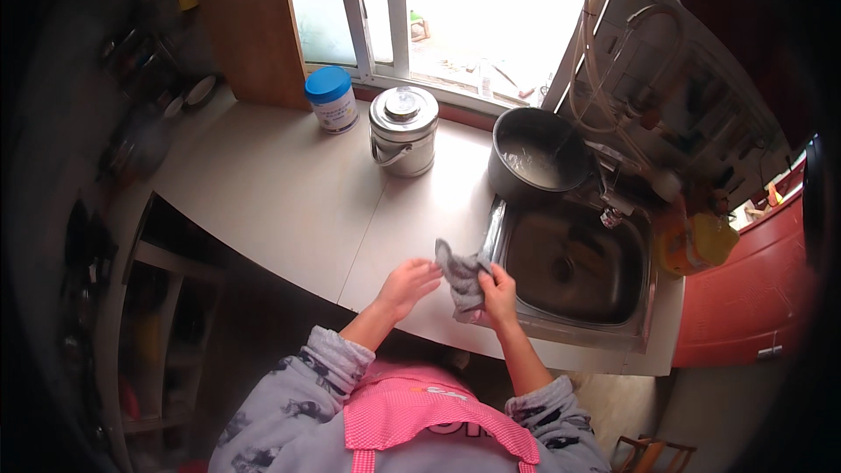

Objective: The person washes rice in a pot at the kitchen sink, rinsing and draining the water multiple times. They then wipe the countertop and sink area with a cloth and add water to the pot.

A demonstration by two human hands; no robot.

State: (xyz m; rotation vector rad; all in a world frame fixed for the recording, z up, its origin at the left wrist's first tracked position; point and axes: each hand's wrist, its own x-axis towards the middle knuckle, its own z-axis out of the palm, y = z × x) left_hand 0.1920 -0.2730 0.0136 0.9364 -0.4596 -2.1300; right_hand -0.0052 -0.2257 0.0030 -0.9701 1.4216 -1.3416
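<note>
A grey cloth (463, 279) hangs bunched in my right hand (499, 292), over the counter's front edge near the sink's left rim. My left hand (409, 286) is just left of the cloth, fingers apart, its fingertips close to the fabric; it does not grip it. To the right lies the stainless steel sink (571, 263), with a drain in its base. A dark deep pot (502, 174) stands at the sink's back left corner. Cloudy liquid (535, 164) shows inside it, and a thin stream of water falls from a curved spout (657, 8) above.
A lidded steel canister (404, 138) with a bail handle and a blue-lidded tub (335, 108) stand on the white counter (289, 210) below the window. A faucet (614, 200) and yellow-orange container (700, 246) are by the sink. A red cabinet (742, 289) stands right.
</note>
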